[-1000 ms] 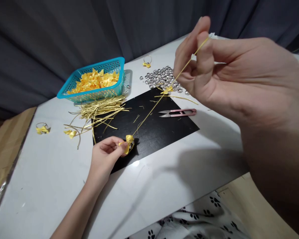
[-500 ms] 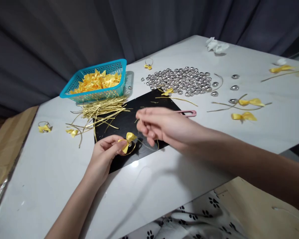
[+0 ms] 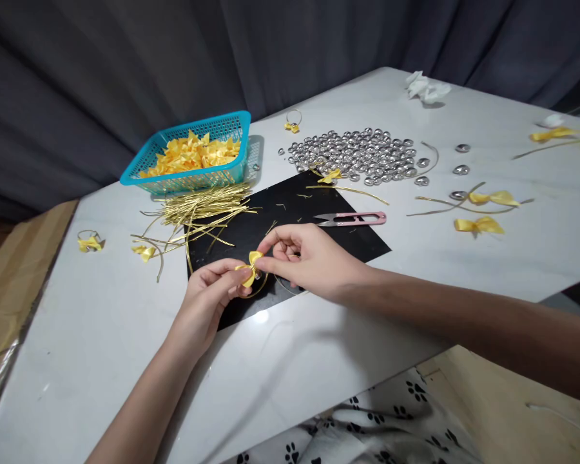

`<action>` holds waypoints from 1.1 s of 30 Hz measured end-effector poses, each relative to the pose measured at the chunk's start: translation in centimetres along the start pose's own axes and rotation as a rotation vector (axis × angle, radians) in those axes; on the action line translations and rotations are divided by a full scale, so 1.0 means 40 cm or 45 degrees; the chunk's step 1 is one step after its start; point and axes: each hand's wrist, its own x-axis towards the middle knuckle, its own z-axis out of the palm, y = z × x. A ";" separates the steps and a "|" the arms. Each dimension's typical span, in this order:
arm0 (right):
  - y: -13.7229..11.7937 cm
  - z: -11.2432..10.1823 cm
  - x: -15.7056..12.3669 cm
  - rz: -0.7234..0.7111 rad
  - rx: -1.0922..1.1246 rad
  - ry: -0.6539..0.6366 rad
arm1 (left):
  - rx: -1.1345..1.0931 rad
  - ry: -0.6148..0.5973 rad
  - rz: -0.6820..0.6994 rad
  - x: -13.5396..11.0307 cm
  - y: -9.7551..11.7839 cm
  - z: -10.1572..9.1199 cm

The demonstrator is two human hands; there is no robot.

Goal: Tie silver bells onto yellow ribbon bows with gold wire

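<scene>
- Left hand [image 3: 207, 303] is pinching the small yellow bow [image 3: 250, 269] between thumb and fingers, over the near edge of the black mat [image 3: 319, 241].
- Right hand [image 3: 309, 261] is closing fingertips on the same bow from the other side; gold wire [image 3: 283, 285] is looping beneath it.
- Pink snips [image 3: 352, 219] are lying on the mat, apart from both hands.
- Blue basket [image 3: 198, 177] of yellow bows is sitting beyond the mat.

A dark grey curtain [image 3: 125, 71] hangs in folds behind a glossy white table [image 3: 101, 335] reflecting a small light.
</scene>
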 end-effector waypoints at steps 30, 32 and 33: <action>-0.006 -0.024 0.018 -0.035 -0.133 -0.128 | 0.029 -0.048 -0.070 -0.006 0.008 0.008; -0.008 -0.027 0.020 -0.007 -0.127 -0.086 | -0.001 -0.015 -0.070 -0.008 0.011 0.009; -0.008 -0.029 0.020 0.007 -0.129 -0.069 | -0.019 0.006 -0.065 -0.009 0.012 0.009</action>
